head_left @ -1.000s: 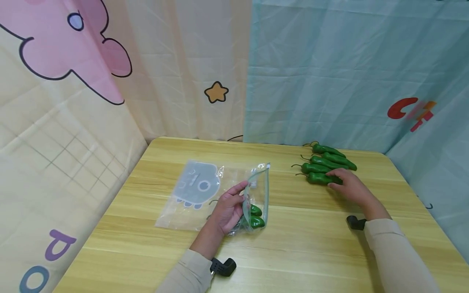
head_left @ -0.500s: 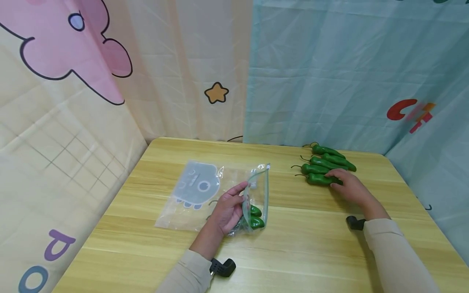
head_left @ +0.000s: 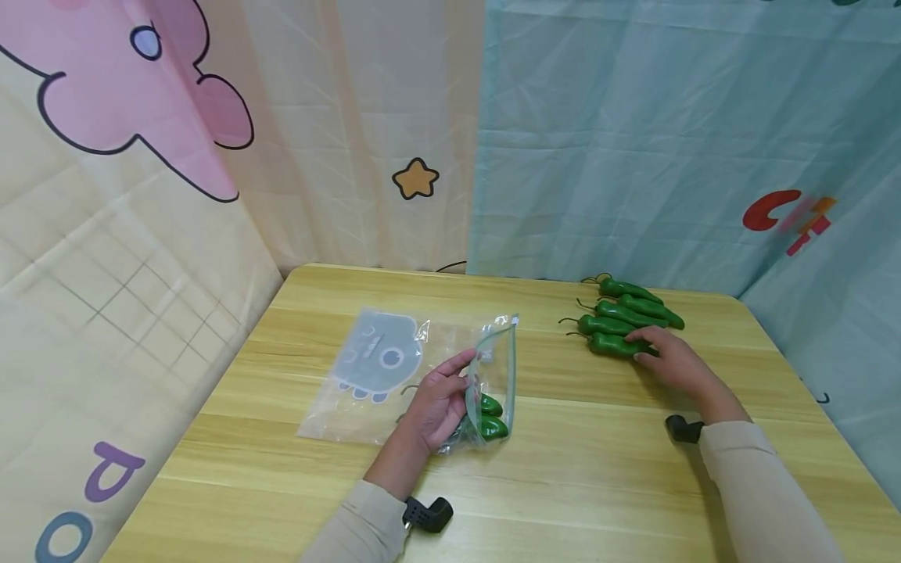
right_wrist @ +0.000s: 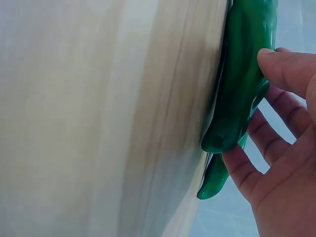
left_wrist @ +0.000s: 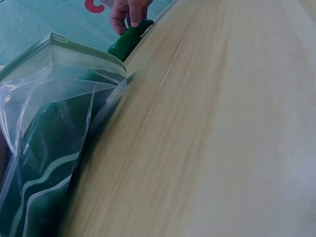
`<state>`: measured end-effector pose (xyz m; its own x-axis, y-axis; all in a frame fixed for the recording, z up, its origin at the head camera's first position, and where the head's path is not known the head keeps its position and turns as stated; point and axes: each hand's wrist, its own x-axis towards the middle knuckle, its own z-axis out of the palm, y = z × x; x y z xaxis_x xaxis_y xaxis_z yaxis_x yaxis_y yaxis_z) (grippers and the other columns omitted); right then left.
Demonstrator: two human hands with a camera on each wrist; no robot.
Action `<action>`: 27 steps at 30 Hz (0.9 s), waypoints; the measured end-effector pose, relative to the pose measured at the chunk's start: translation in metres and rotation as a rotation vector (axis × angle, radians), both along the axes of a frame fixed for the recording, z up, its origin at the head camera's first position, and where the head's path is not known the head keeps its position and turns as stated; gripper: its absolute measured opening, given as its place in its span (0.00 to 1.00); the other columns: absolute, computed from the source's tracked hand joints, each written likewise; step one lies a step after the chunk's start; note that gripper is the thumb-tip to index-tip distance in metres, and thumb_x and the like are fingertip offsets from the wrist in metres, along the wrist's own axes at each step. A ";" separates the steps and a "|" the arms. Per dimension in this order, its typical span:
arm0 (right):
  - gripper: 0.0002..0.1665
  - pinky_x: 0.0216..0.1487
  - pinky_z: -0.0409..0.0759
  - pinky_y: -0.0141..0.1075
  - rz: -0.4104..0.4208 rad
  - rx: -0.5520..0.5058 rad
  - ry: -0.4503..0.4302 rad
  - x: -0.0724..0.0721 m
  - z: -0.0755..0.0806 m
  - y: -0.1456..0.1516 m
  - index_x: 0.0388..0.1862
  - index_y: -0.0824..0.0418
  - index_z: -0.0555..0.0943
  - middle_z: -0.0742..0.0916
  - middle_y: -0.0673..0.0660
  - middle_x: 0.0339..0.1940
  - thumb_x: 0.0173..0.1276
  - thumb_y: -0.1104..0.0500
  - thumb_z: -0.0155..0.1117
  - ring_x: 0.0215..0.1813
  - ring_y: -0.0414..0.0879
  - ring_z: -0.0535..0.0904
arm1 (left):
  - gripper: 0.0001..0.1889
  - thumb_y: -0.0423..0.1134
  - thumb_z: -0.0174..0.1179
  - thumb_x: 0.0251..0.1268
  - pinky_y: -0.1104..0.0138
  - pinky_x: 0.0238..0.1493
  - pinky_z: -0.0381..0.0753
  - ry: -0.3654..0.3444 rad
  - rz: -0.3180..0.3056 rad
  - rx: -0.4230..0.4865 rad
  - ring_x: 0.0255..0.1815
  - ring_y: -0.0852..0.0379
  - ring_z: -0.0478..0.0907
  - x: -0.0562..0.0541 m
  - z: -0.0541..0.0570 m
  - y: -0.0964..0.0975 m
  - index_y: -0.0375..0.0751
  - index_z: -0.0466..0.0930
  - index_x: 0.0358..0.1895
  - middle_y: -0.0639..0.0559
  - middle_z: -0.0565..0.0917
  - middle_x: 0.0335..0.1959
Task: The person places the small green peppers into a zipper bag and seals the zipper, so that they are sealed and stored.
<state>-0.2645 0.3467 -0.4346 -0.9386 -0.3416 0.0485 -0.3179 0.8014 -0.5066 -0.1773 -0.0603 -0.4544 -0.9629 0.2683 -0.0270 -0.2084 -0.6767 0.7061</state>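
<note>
My left hand holds the mouth of a clear zip bag at its right end, thumb and fingers at the green-edged rim. The bag lies flat with a grey cartoon print, its mouth parted. Two green chili peppers show inside, partly behind the hand; in the left wrist view the bag stands up around dark green shapes. To the right, my right hand pinches the tip end of the nearest chili pepper in a row. The right wrist view has thumb and fingers on either side of that pepper.
Several more green chili peppers lie just behind the pinched one, stems pointing left. The wooden table ends at a printed curtain along the back, with curtains on both sides as well.
</note>
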 end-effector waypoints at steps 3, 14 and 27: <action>0.19 0.60 0.66 0.65 0.007 -0.005 -0.002 0.002 0.000 -0.001 0.60 0.71 0.73 0.74 0.74 0.62 0.73 0.66 0.59 0.64 0.73 0.67 | 0.23 0.20 0.44 0.66 0.70 0.38 0.77 -0.001 -0.002 -0.003 0.35 0.59 0.75 0.000 0.000 0.000 0.42 0.81 0.56 0.46 0.74 0.56; 0.18 0.55 0.73 0.62 0.063 -0.096 0.006 0.013 0.012 -0.013 0.59 0.69 0.75 0.77 0.70 0.59 0.73 0.64 0.59 0.60 0.67 0.72 | 0.23 0.20 0.45 0.66 0.71 0.37 0.78 -0.014 0.004 -0.002 0.36 0.59 0.75 -0.001 0.000 -0.001 0.38 0.79 0.59 0.44 0.72 0.59; 0.17 0.46 0.78 0.48 0.147 -0.086 -0.030 0.024 0.026 -0.034 0.59 0.65 0.77 0.81 0.62 0.54 0.73 0.62 0.60 0.51 0.55 0.76 | 0.23 0.20 0.45 0.65 0.71 0.36 0.78 -0.045 0.013 -0.009 0.35 0.59 0.74 0.000 0.001 0.000 0.36 0.77 0.60 0.46 0.73 0.58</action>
